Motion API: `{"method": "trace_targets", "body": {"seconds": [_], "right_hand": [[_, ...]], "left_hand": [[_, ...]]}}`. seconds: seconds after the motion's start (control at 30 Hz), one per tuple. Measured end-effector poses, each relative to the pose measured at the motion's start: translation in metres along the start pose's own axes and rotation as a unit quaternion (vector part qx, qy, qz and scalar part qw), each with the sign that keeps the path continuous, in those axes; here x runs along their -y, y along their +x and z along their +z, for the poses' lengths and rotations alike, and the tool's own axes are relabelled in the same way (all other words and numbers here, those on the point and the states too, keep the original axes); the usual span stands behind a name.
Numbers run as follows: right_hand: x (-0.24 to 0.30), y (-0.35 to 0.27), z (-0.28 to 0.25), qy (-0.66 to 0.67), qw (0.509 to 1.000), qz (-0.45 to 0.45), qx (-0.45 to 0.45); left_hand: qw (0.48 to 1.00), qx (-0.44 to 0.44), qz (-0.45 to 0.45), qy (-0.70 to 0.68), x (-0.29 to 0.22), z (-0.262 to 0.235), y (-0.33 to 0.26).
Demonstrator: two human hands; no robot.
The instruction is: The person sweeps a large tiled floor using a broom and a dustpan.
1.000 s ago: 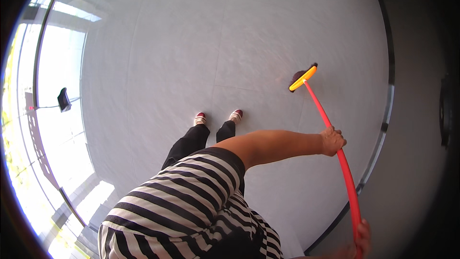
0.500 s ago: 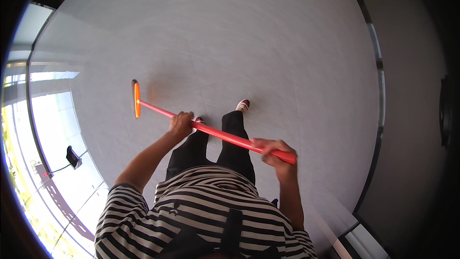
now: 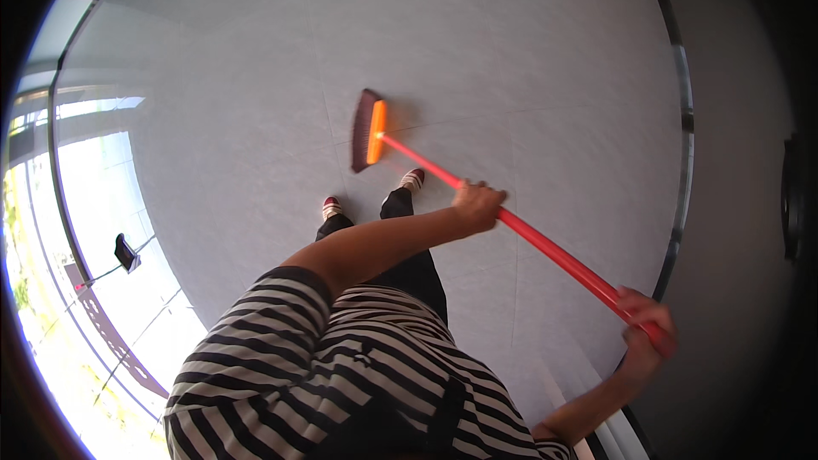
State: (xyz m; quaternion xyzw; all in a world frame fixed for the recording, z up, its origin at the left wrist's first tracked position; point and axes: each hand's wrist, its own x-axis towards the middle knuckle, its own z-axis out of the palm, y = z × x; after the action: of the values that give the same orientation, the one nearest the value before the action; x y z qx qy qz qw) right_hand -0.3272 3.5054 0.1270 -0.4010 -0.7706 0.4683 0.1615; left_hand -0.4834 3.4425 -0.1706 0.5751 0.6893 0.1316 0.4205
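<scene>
A broom with a long red handle (image 3: 558,255) slants across in front of me, from the lower right up to the middle of the floor. Its head has an orange block (image 3: 377,132) and dark bristles (image 3: 364,129) that fan out to the left. My left hand (image 3: 479,207) is wrapped round the handle partway along, with that arm reaching across my body. Around the handle's end, at the far right, my right hand (image 3: 648,324) is closed and slightly blurred. Whether the bristles touch the floor I cannot tell.
Grey tiled floor (image 3: 511,43) spreads all round my feet, in dark red and white shoes (image 3: 332,207). A dark wall (image 3: 733,119) with a skirting strip runs along the right. At the left, bright glass (image 3: 111,179) has a dark dustpan-like object (image 3: 127,253) near it.
The broom has swung to the right and its head now lies farther forward, with more bristles showing. Both hands have moved right with the handle, still gripping it.
</scene>
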Motion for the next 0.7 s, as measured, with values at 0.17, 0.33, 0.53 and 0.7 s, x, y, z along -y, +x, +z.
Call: {"method": "trace_targets", "body": {"seconds": [0.17, 0.33, 0.53, 0.7], "right_hand": [[0.053, 0.001, -0.036, -0.182, 0.962, -0.180, 0.096], [0.077, -0.010, -0.070, -0.096, 0.933, -0.338, -0.082], [0.053, 0.043, -0.053, 0.083, 0.956, -0.259, -0.108], [-0.030, 0.130, 0.067, 0.225, 0.965, -0.075, 0.110]], "left_hand": [[0.985, -0.058, 0.157, -0.048, -0.092, -0.032, 0.096], [0.965, -0.108, 0.238, 0.023, -0.160, -0.080, 0.087], [0.986, -0.120, 0.104, 0.057, -0.047, -0.135, 0.019], [0.985, -0.084, -0.120, 0.087, 0.136, -0.134, -0.060]]}}
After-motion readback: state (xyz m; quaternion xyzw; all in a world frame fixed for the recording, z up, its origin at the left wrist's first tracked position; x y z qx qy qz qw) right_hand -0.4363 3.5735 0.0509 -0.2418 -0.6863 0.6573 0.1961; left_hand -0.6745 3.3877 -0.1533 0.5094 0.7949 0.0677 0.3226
